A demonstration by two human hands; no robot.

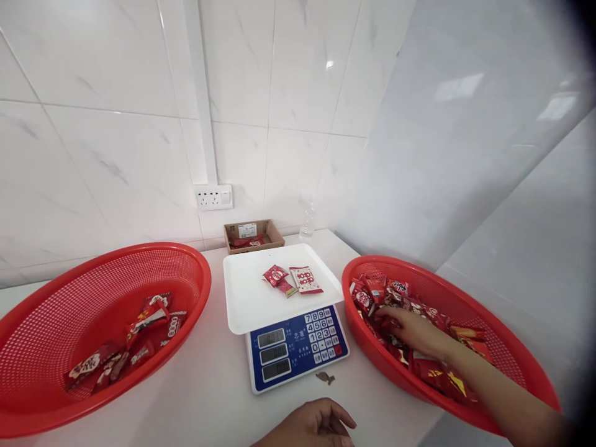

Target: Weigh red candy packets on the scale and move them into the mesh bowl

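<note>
My right hand reaches into the right red basket, its fingers apart among red snack packets. Its fingertips touch the packets and are partly hidden by them. My left hand hovers at the bottom middle, loosely curled with thumb and forefinger apart, with no object seen in it. In front of it stands a blue and white digital scale. On the scale's white tray lie a small red packet, a pinkish packet partly under it, and a cream packet with red print.
At the left, another red basket holds several packets. A cardboard box with red packets stands behind the scale, beside a clear plastic bottle. A brown scrap lies before the scale. A socket is on the tiled wall.
</note>
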